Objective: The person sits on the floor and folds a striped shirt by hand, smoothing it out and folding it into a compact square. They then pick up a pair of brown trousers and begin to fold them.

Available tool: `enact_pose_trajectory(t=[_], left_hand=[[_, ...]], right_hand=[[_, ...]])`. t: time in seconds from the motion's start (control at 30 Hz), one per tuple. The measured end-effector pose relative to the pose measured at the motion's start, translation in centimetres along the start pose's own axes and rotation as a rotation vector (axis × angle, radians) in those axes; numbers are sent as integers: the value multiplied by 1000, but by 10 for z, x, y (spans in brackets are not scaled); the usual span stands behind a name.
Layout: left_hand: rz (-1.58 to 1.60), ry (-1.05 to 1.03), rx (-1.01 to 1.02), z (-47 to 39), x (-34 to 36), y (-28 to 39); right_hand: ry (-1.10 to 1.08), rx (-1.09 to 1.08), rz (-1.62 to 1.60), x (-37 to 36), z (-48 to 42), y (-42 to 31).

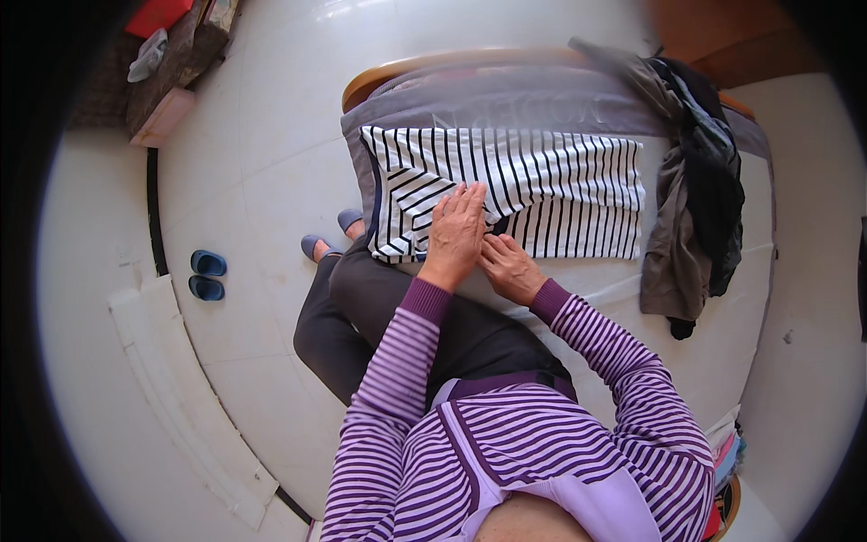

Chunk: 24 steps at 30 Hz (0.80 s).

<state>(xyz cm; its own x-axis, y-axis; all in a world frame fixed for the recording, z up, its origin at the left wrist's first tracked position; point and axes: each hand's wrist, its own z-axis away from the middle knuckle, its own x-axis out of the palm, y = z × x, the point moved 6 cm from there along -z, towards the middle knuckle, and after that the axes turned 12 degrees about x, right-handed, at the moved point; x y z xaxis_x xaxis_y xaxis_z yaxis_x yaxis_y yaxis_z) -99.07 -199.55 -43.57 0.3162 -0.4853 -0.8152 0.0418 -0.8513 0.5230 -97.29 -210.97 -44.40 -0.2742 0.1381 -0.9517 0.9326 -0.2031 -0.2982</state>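
Note:
A white garment with black stripes [576, 166] is spread in front of me on a light-coloured bed, one side folded inward and dark trim along its left edge. My left hand [458, 227] rests palm down on the folded part, its fingers straight and holding nothing visible. Right beside it, my right hand [511, 269] touches the garment's near edge by a patch of dark trim. The fingers there are bent, and whether they pinch the cloth is hidden.
Dark and brown clothes [694, 196] lie heaped to the right on the bed [711, 352]. Behind the garment is a grey cover [528, 101] bearing lettering, against a curved wooden bed end [406, 71]. Blue clogs [207, 275] stand on the tiled floor at left.

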Motion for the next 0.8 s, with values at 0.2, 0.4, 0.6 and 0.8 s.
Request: enact_pose_trajectory(t=[0.2, 0.4, 0.6, 0.8], left_hand=[[-46, -105, -29, 18, 42, -21], [-6, -122, -83, 18, 43, -24], [-199, -122, 10, 21, 40, -18], [-229, -124, -22, 30, 39, -25]], right_hand=[[196, 131, -69, -30, 9, 37], [341, 223, -81, -55, -14, 67], [-8, 337, 146, -11, -44, 92], [17, 397, 164, -4, -46, 96]])
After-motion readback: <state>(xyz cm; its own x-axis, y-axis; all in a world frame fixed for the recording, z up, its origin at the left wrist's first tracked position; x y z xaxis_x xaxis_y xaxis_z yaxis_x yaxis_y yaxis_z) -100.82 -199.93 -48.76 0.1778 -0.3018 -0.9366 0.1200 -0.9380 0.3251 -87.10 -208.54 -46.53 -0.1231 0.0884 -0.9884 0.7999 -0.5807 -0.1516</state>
